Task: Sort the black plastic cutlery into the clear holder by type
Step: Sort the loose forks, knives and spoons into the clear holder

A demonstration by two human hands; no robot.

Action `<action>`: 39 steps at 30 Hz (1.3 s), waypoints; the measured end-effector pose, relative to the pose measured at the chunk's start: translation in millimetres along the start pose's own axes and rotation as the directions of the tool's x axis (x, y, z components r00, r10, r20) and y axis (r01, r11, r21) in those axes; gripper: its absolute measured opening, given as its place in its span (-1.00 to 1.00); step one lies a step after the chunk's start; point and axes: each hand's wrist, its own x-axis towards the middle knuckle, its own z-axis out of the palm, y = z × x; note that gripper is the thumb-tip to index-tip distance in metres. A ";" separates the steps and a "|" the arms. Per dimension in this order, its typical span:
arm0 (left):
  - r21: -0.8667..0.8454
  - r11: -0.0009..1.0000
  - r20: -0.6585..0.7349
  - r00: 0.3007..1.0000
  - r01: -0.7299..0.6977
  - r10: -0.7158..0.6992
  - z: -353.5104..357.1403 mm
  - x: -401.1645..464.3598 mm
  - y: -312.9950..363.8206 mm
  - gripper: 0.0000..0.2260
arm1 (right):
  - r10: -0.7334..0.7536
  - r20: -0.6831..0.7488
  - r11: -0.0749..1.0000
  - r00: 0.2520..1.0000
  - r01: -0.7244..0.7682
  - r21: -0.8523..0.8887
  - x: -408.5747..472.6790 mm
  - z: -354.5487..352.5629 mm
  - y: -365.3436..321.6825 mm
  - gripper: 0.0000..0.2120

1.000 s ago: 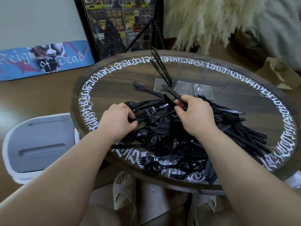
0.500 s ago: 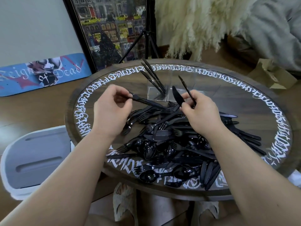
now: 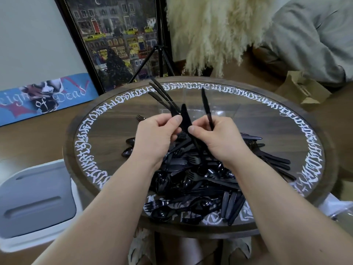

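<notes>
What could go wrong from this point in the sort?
Both hands are loaded. The right hand holds two knives splayed apart, so one could slip or land in the wrong compartment. The left hand grips another piece beside them. The clear holder is hard to see behind the hands, so a piece could miss its walls. The pile is tangled, so pulling one piece may drag others toward the table edge.

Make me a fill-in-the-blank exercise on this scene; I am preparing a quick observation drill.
1. The loose black plastic cutlery pile lies on a ____ wooden table with white lettering around its rim.
2. The right hand holds up a black plastic ____.
3. The clear plastic holder stands ____ the pile, on the far side from the person.
4. The left hand pinches a black ____ piece.

Missing words: round; knife; behind; plastic
</notes>
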 end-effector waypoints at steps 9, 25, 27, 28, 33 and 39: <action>0.066 0.997 0.041 0.999 0.025 -0.028 9.7 4.4 -11.4 -0.80 | 0.006 0.048 0.984 0.999 0.002 -0.181 6.5 -3.8 7.4 -0.77; -0.074 0.995 0.084 0.995 0.063 -0.056 9.8 8.6 -16.8 -0.74 | 0.016 0.286 0.944 0.958 0.080 -0.319 1.3 -4.9 10.1 -0.70; -0.034 0.998 0.071 0.996 0.050 -0.047 9.2 8.1 -17.0 -0.76 | -0.013 0.294 0.924 0.956 0.124 -0.362 0.9 -5.1 11.0 -0.73; 0.000 0.999 0.065 0.997 0.037 -0.037 8.5 8.1 -17.1 -0.79 | -0.027 0.296 0.911 0.955 0.145 -0.386 1.0 -5.5 11.1 -0.75; 0.102 0.995 0.052 0.998 0.018 -0.023 3.8 10.0 -17.4 -0.85 | -0.075 0.328 0.869 0.942 0.223 -0.442 2.0 -4.3 12.6 -0.75; 0.129 0.991 0.011 1.000 -0.021 0.020 2.5 10.9 -16.7 -0.88 | -0.036 0.362 0.898 0.931 0.189 -0.397 1.3 -2.7 13.5 -0.77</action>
